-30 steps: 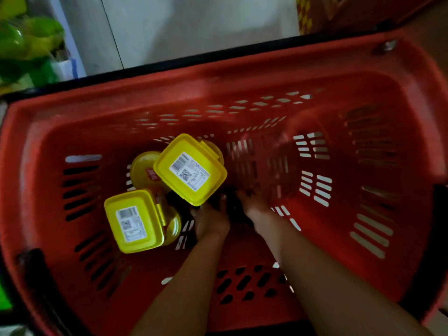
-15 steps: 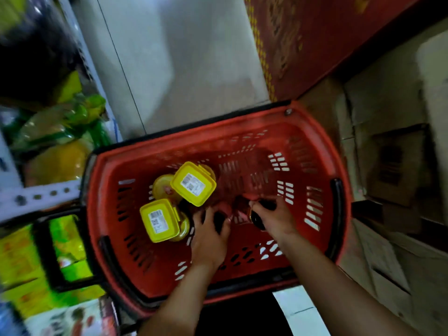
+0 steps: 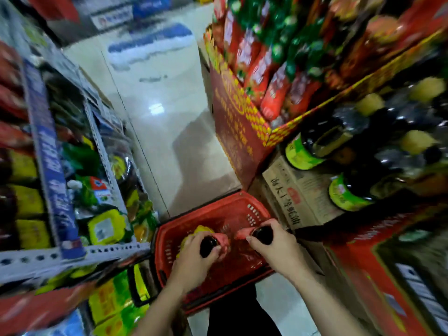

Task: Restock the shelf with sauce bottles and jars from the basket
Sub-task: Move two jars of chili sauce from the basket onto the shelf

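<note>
A red plastic basket [image 3: 254,209] stands on the aisle floor below me. My left hand [image 3: 194,265] grips a dark sauce bottle [image 3: 208,244] with a red label, lifted above the basket. My right hand [image 3: 278,246] grips a second dark sauce bottle [image 3: 263,235] with a red neck, over the basket's right side. Yellow-lidded jars [image 3: 194,232] lie in the basket, mostly hidden behind my left hand. The whole frame is motion-blurred.
A metal shelf [image 3: 72,253] with yellow and green packets runs along the left. On the right are a red display box [image 3: 237,132], a cardboard carton [image 3: 298,190], and dark bottles with yellow caps [image 3: 368,103]. Pale tiled floor [image 3: 169,132] stretches ahead.
Both hands have risen out of the basket, each with a dark bottle. The view has pulled back and up, so that the shelves on both sides now show.
</note>
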